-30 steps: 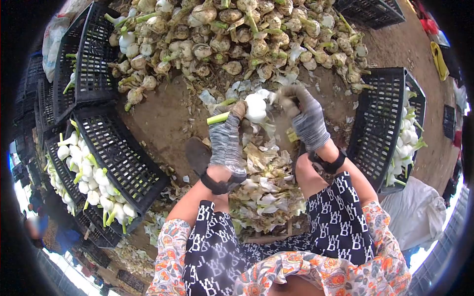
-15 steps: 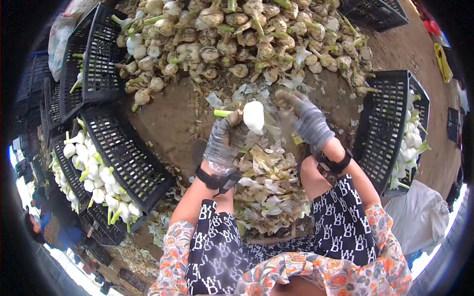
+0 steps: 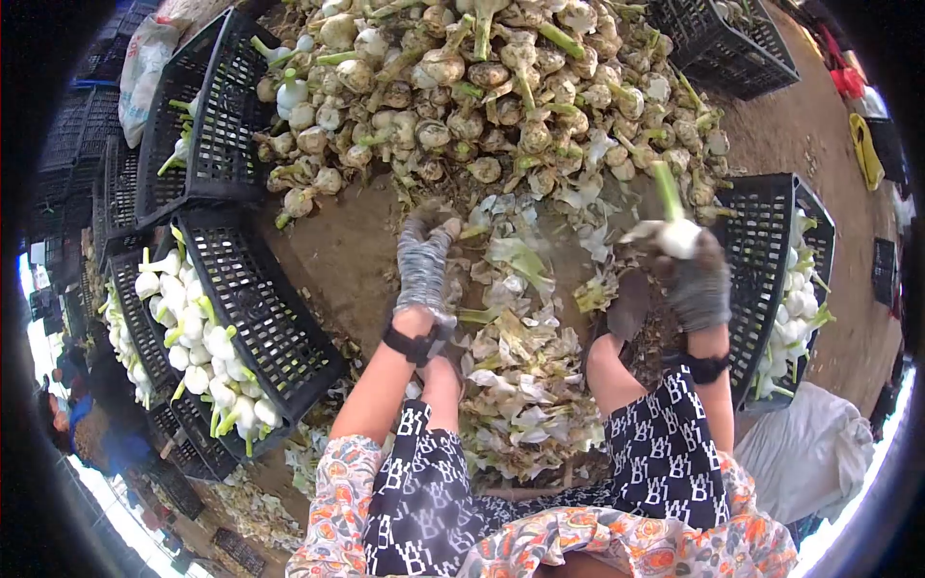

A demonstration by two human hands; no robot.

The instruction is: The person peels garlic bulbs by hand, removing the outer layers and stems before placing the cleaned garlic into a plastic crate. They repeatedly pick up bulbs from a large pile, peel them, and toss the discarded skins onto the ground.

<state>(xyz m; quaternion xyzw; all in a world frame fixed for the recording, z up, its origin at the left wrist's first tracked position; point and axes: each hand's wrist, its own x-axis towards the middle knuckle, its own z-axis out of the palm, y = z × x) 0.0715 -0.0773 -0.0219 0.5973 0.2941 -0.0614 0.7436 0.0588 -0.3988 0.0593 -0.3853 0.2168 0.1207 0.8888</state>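
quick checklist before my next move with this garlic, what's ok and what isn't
1. White garlic bulb held in the right hand: ok
2. Bulb free of loose skin: cannot tell, blurred around the fingers
3. Left hand free of any bulb: ok, none shows in it
4. Room left in the right-side crate: cannot tell, its near wall hides much of the inside
5. Ground between the legs free of waste: not ok, a heap of peelings lies there

I watch through one head-worn camera, facing forward and down, fisheye-wide, lap (image 3: 424,511) close below, hands (image 3: 423,260) mid-frame, garlic pile (image 3: 487,120) farther off.
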